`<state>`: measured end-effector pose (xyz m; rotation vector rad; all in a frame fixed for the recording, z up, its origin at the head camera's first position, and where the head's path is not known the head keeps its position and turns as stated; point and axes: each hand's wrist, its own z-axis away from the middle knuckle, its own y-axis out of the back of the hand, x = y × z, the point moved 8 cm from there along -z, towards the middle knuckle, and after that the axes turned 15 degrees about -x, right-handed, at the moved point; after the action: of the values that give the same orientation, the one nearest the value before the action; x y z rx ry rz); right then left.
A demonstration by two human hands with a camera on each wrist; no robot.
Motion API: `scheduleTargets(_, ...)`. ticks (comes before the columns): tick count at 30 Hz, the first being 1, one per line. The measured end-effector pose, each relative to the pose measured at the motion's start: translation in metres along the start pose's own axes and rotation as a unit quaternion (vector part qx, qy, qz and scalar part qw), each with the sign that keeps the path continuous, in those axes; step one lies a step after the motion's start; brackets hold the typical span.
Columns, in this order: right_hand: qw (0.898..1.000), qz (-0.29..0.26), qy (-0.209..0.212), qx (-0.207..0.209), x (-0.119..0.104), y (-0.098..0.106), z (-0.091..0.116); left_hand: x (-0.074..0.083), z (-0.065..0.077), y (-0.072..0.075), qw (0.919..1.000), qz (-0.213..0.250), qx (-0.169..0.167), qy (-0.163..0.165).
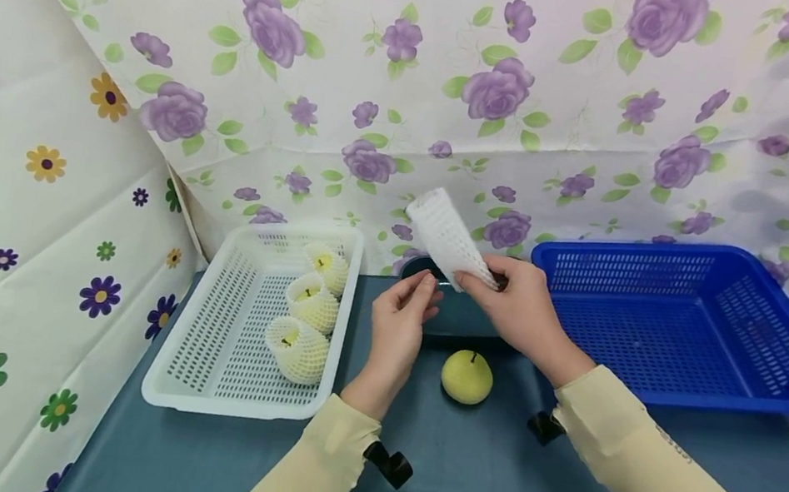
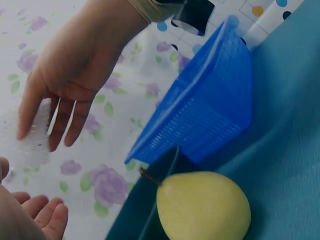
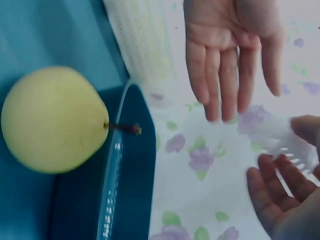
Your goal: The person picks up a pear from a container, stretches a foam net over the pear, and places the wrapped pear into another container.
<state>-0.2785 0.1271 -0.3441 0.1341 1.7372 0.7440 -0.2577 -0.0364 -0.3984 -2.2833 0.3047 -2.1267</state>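
My right hand [image 1: 526,306] pinches the lower end of a white foam net sleeve [image 1: 445,236], which tilts up and to the left. The sleeve looks flattened, with no fruit in it. Just left of it is my left hand [image 1: 400,322]; in the right wrist view its fingers [image 3: 212,82] are extended and hold nothing, apart from the sleeve. Below both hands, a bare yellow-green pear [image 1: 467,378] stands stem up on the teal tabletop, in front of a dark teal container [image 1: 463,323]. The hands partly hide that container, and its contents do not show.
To the left stands a white plastic basket [image 1: 232,404], with three pears in foam nets [image 1: 296,350] lined along its right side. A blue basket [image 1: 684,396] is at the right. Behind everything hangs a flowered sheet [image 1: 386,93].
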Motion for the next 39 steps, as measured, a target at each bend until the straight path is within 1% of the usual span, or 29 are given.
scheduleTargets(2,0.999,-0.019,0.016,0.029,-0.005,0.002,0.004,0.006,0.002,-0.007,0.9996,0.002,-0.026,-0.004)
scheduleTargets(6,0.996,-0.03,0.04,0.068,-0.018,0.004,0.013,0.016,0.004,-0.017,0.9968,0.013,-0.078,-0.012)
scheduleTargets(10,0.994,-0.028,0.056,0.085,-0.037,0.005,0.023,0.028,0.008,-0.025,0.991,0.035,-0.129,-0.006)
scheduleTargets(13,0.995,-0.022,0.052,0.083,-0.044,0.002,0.029,0.036,0.01,-0.029,0.9878,0.041,-0.15,0.001)
scheduleTargets(15,0.996,-0.015,0.048,0.075,-0.044,0.0,0.03,0.036,0.01,-0.029,0.9878,0.039,-0.151,0.003)
scheduleTargets(17,0.997,-0.013,0.048,0.063,-0.043,-0.004,0.03,0.034,0.008,-0.026,0.9893,0.039,-0.14,0.003)
scheduleTargets(20,0.997,-0.024,0.058,0.039,-0.041,-0.008,0.028,0.027,0.003,-0.019,0.9924,0.034,-0.118,-0.002)
scheduleTargets(22,0.997,-0.027,0.068,0.021,-0.039,-0.011,0.028,0.024,0.0,-0.013,0.995,0.024,-0.097,-0.01)
scheduleTargets(26,0.996,-0.019,0.083,-0.006,-0.034,-0.013,0.028,0.025,-0.004,-0.002,0.9981,0.01,-0.053,-0.029)
scheduleTargets(28,0.997,-0.02,0.074,-0.01,-0.028,-0.012,0.027,0.026,-0.005,0.001,0.9986,0.013,-0.041,-0.031)
scheduleTargets(30,0.997,-0.049,0.058,-0.013,-0.013,-0.012,0.024,0.028,-0.005,0.002,0.9984,0.014,-0.042,-0.034)
scheduleTargets(33,0.992,-0.123,0.029,-0.017,0.012,-0.012,0.015,0.029,-0.005,-0.001,0.9975,0.011,-0.06,-0.036)
scheduleTargets(35,0.983,-0.179,0.017,-0.033,0.026,-0.015,0.011,0.03,-0.005,-0.003,0.9964,0.003,-0.075,-0.038)
scheduleTargets(36,0.979,-0.198,0.012,-0.045,0.029,-0.017,0.009,0.029,-0.005,-0.004,0.996,-0.001,-0.082,-0.037)
scheduleTargets(39,0.966,-0.239,-0.012,-0.097,0.029,-0.027,0.008,0.027,-0.006,-0.007,0.9944,-0.02,-0.101,-0.024)
